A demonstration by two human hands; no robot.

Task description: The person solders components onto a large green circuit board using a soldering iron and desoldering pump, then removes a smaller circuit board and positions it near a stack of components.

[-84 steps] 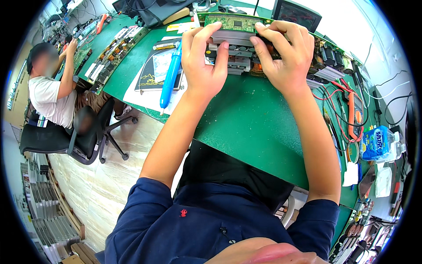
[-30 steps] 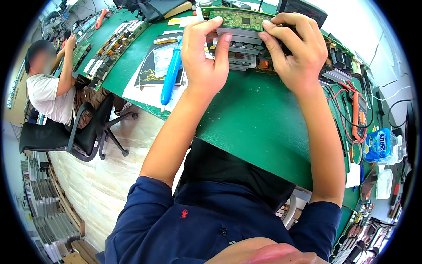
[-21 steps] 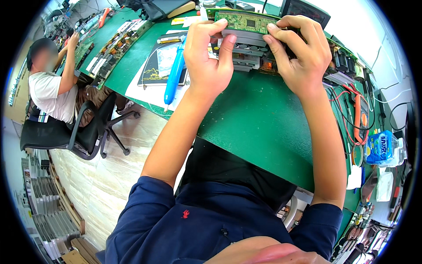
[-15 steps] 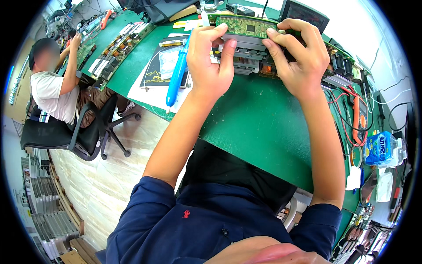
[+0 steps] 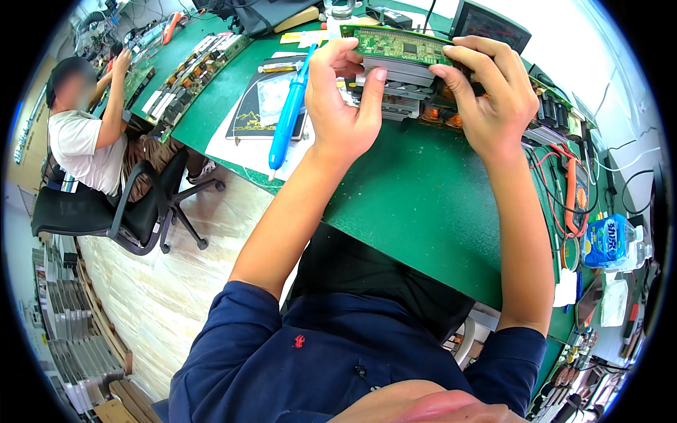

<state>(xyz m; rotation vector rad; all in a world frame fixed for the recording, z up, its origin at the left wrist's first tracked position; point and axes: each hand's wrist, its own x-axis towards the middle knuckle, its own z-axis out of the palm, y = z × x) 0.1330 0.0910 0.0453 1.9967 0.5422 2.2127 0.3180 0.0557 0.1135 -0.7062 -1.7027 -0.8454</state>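
My left hand (image 5: 345,113) grips the left end of a green circuit board (image 5: 402,46) mounted on a grey metal heatsink (image 5: 395,69), with its thumb against the front. My right hand (image 5: 497,99) holds the board's right end, fingertips on top and thumb on the heatsink's face. Behind and beneath this piece lies a long board assembly (image 5: 543,106) with black capacitors and finned metal parts. Just left of my left hand, a blue pen-shaped tool (image 5: 285,123) lies on papers and a black notebook (image 5: 247,123), near a small syringe (image 5: 277,66).
Green bench (image 5: 423,197); another long board (image 5: 180,84) to the left, where a co-worker (image 5: 84,141) sits on a black chair holding something. A monitor (image 5: 486,28) stands behind. At right are an orange multimeter (image 5: 578,190) with leads, a blue package (image 5: 603,240) and white tissue (image 5: 564,285).
Both hands and the board they hold have shifted slightly right and, over the last second, a little downward toward me. The grip looks much the same.
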